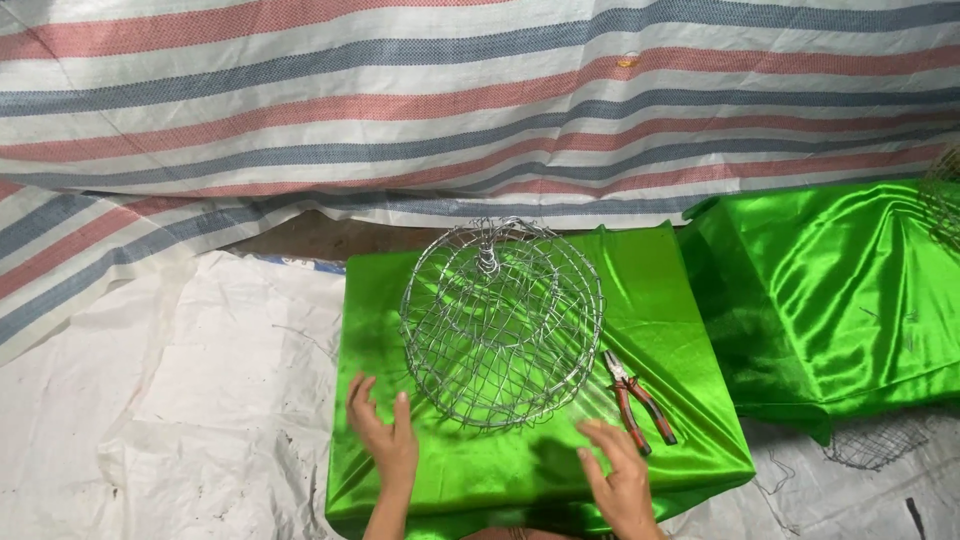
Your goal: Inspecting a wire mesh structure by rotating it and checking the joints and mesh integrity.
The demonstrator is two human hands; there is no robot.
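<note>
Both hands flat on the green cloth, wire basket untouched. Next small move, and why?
Probably the right hand reaches for the pliers: they lie just beyond its fingertips, right of the wire basket. The left hand rests open near the basket's rim, placed to steady it. Neither hand holds anything.

Low block under shiny green cloth [530,470] — wire basket [500,320], orange-handled pliers [637,400] directly on top.

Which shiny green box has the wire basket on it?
The nearer green-covered box, by the hands: it carries the wire basket and pliers. The other green-covered box on the right carries neither.
</note>
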